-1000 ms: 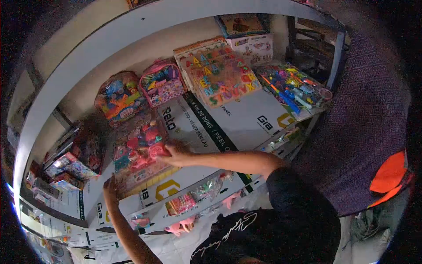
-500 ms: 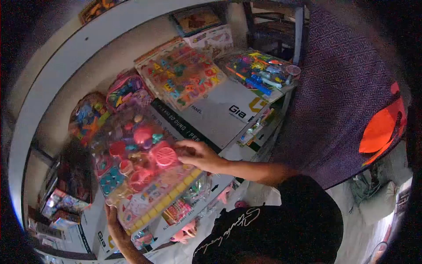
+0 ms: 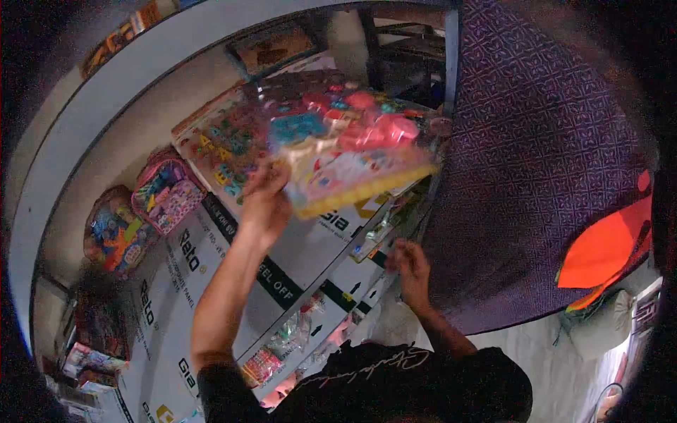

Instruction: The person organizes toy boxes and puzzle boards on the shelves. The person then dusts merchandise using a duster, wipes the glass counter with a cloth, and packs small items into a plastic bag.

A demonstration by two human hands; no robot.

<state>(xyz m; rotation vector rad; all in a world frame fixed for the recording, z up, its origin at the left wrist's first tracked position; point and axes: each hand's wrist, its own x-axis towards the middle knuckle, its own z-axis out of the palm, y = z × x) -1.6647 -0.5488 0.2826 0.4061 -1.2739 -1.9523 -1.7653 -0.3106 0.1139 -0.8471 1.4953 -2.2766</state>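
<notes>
My left hand (image 3: pixel 266 189) is closed on the left edge of a clear plastic toy package (image 3: pixel 367 180) with a yellow lower border. Pink and teal play pieces show through its blurred front. The package is held tilted over the back right of the shelf and hides part of a letter-puzzle pack (image 3: pixel 222 158). Lower right, my right hand (image 3: pixel 410 271) is apart from the package, near the shelf's front edge. Its fingers are slightly curled and blurred, with nothing visible in them.
White printed panels (image 3: pixel 162 303) cover the shelf. Two clear toy bags (image 3: pixel 169 194) stand against its back wall. More packaged toys (image 3: pixel 293 328) sit on a lower level. At right hangs a purple patterned cloth (image 3: pixel 522 176) with an orange shape (image 3: pixel 599 247).
The toy package has moved from the left of the shelf to the back right, carried by my left hand. My right hand has let go of it and dropped toward the lower right.
</notes>
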